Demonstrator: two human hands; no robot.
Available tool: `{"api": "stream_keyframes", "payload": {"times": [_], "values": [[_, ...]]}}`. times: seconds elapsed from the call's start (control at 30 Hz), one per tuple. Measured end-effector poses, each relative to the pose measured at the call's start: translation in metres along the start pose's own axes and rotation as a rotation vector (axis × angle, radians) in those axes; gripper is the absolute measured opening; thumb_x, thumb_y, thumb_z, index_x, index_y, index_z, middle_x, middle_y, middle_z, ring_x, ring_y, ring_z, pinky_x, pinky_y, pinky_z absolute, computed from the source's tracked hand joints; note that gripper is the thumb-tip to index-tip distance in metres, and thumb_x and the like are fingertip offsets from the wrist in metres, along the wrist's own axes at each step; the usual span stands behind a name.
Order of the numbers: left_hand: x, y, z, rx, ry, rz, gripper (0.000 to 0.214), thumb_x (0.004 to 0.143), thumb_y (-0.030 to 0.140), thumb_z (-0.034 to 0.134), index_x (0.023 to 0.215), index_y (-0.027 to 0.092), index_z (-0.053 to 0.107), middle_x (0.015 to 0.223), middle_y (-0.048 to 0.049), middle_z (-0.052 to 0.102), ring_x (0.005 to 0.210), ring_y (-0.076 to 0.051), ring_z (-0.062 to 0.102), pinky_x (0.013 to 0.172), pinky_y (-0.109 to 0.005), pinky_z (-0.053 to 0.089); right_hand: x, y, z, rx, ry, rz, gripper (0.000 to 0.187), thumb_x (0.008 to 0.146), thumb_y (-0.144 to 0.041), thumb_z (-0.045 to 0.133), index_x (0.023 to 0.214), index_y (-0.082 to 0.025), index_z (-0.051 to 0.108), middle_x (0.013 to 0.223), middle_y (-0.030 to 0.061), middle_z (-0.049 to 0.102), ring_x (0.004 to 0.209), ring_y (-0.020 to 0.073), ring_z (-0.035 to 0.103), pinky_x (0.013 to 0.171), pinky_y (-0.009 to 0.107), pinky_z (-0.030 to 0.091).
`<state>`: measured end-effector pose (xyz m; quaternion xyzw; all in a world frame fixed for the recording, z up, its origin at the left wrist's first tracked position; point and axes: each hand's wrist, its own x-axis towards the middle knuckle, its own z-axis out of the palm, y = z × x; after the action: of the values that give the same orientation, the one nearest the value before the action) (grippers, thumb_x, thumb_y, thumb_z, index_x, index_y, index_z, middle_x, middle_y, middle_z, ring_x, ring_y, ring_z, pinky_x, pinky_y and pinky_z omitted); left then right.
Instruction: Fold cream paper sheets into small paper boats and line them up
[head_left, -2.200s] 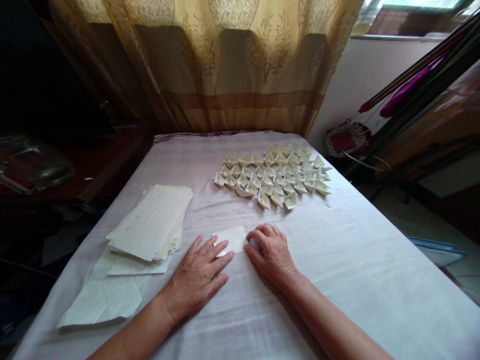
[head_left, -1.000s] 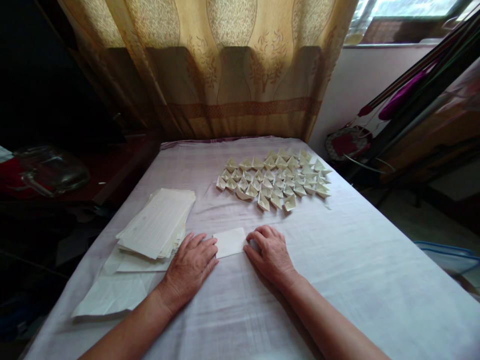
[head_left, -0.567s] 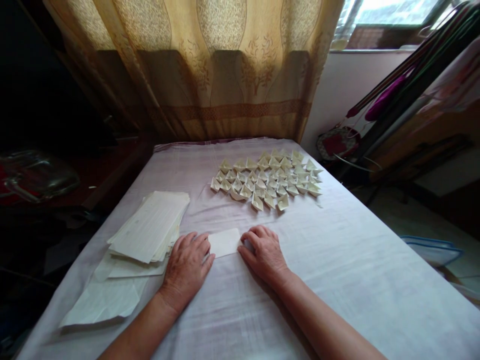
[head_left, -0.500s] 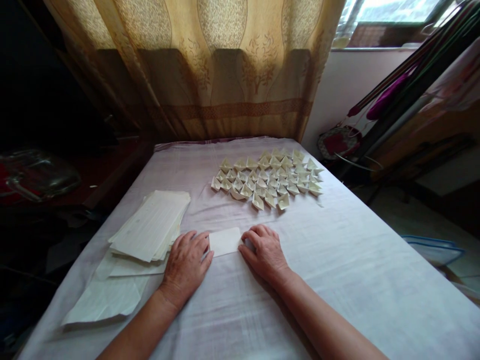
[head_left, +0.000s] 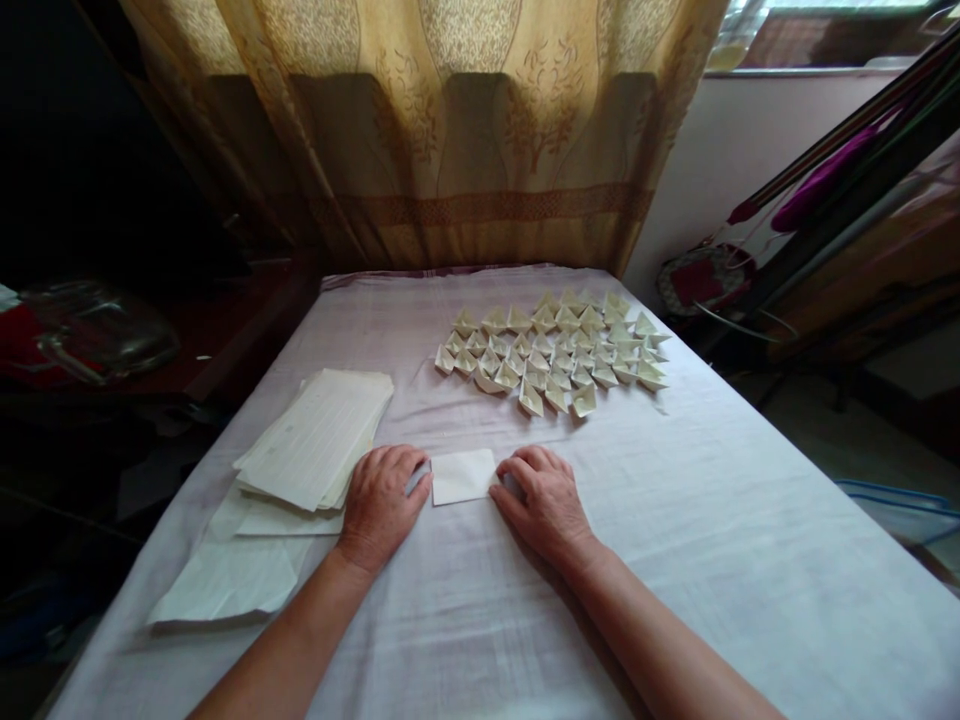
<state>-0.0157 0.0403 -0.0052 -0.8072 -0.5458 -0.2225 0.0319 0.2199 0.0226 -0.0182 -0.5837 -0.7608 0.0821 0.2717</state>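
Note:
A small white folded paper (head_left: 463, 477) lies flat on the cloth between my two hands. My left hand (head_left: 385, 497) is at its left edge, thumb and index finger curled together at the tips on that edge. At the right edge my right hand (head_left: 545, 500) has thumb and curled fingers pinching the paper's side. Just left of my left hand is a stack of paper sheets (head_left: 315, 435), with looser sheets (head_left: 229, 580) under it. Beyond the hands, many small folded paper boats (head_left: 555, 355) stand close together in rows.
A pale cloth (head_left: 712, 560) covers the table. Behind it hangs a patterned yellow curtain (head_left: 480, 150). A clear glass jug (head_left: 101, 325) sits on a dark red surface to the left. On the right are a round bag (head_left: 705, 280) and a blue-edged clear container (head_left: 900, 505).
The camera view has shifted slightly, so everything sits a little further right. My left thumb and index finger have drawn closer together at the paper's left edge.

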Motion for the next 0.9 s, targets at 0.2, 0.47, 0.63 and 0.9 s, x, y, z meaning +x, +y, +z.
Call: {"api": "stream_keyframes", "payload": {"times": [0.2, 0.47, 0.63, 0.9], "values": [[-0.004, -0.006, 0.006, 0.026, 0.009, 0.041, 0.026, 0.095, 0.025, 0.049, 0.114, 0.022, 0.067, 0.104, -0.0073, 0.071, 0.096, -0.025, 0.061, 0.086, -0.041, 0.049, -0.001, 0.002, 0.001, -0.004, 0.01, -0.015, 0.007, 0.085, -0.029, 0.066, 0.089, -0.023, 0.067, 0.095, 0.0037, 0.064, 0.095, 0.0216, 0.056, 0.087, 0.037, 0.036], [-0.011, -0.009, 0.01, -0.086, -0.077, 0.175, 0.037, 0.094, 0.016, 0.048, 0.126, 0.028, 0.064, 0.133, -0.0052, 0.063, 0.125, -0.025, 0.052, 0.109, -0.051, 0.037, 0.0, 0.004, 0.001, 0.007, 0.013, -0.046, 0.009, 0.091, -0.026, 0.06, 0.093, -0.024, 0.068, 0.097, 0.0048, 0.066, 0.096, 0.0221, 0.057, 0.086, 0.037, 0.038], [-0.01, -0.007, 0.006, -0.151, -0.1, 0.168, 0.028, 0.097, 0.023, 0.05, 0.119, 0.026, 0.067, 0.12, -0.0057, 0.069, 0.114, -0.023, 0.058, 0.109, -0.051, 0.036, -0.002, -0.005, -0.004, -0.004, 0.104, -0.141, 0.02, 0.093, -0.022, 0.053, 0.107, -0.021, 0.067, 0.106, 0.0083, 0.066, 0.102, 0.0245, 0.055, 0.09, 0.039, 0.04], [-0.011, 0.001, -0.001, -0.185, -0.075, 0.217, 0.026, 0.096, 0.024, 0.051, 0.114, 0.025, 0.069, 0.113, -0.0055, 0.071, 0.11, -0.023, 0.06, 0.11, -0.051, 0.035, -0.006, -0.032, -0.008, -0.054, 0.054, -0.357, 0.016, 0.091, -0.019, 0.056, 0.099, -0.024, 0.069, 0.1, 0.0067, 0.068, 0.087, 0.0206, 0.058, 0.077, 0.032, 0.047]]}}
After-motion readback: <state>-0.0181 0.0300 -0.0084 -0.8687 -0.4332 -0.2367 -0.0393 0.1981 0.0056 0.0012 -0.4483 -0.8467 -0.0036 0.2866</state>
